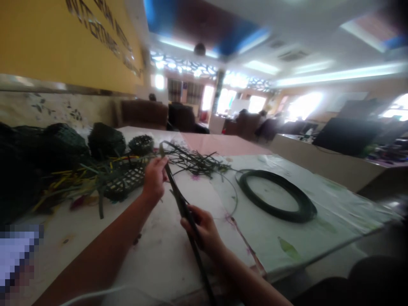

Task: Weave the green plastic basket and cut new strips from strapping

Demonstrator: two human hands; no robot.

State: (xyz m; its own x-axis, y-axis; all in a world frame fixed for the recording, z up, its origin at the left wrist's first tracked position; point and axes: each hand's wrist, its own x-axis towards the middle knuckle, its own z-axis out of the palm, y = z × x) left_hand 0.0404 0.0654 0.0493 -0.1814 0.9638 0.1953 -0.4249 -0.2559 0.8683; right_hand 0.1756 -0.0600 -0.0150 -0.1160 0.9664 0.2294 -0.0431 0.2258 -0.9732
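A long dark green weaving strip (178, 195) runs from near the table's middle down toward me. My left hand (155, 176) is closed round its upper end. My right hand (204, 229) is closed round the strip lower down, near the table's front. Just left of my left hand lies a partly woven green basket piece (123, 180) with loose strips sticking out. A tangle of loose dark strips (197, 163) lies just beyond my left hand.
A dark coiled ring of strip material (277, 195) lies on the white table (165, 255) to the right. Finished dark green baskets (106, 140) and a small woven bowl (141, 144) stand at the left. Yellow and green offcuts (70, 180) are scattered there. Desks and seated people fill the blurred background.
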